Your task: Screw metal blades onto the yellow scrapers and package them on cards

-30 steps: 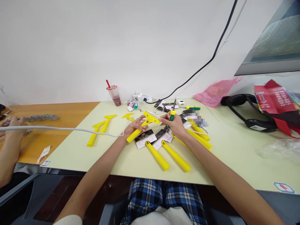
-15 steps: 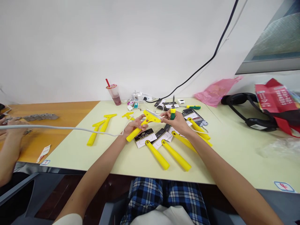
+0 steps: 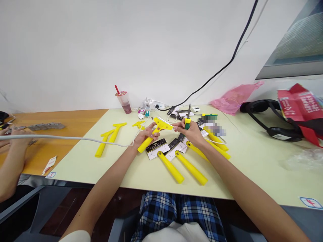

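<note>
My left hand (image 3: 145,135) is closed around a yellow plastic scraper (image 3: 156,130), its wide T-shaped head tilted up and a pale metal strip along the far edge. In my right hand (image 3: 193,133) a screwdriver (image 3: 187,123) with a green and yellow handle stands tip up. The right thumb and forefinger reach the right end of the scraper's head. Below my hands lie black-and-white cards (image 3: 157,149) and several yellow handles (image 3: 191,167). Two yellow T-shaped scraper bodies (image 3: 101,147) rest to the left, with small yellow pieces (image 3: 138,125) behind.
A cup with a red straw (image 3: 124,102) stands by the wall near a power strip (image 3: 158,105). A white cable (image 3: 75,137) crosses the left side. Another person's hands (image 3: 20,138) work at the orange table. A headset (image 3: 272,124) and pink bag (image 3: 236,99) lie right.
The screwdriver in my right hand leans slightly more to the right. Both hands keep their holds at the scraper. The whole view has shifted a little.
</note>
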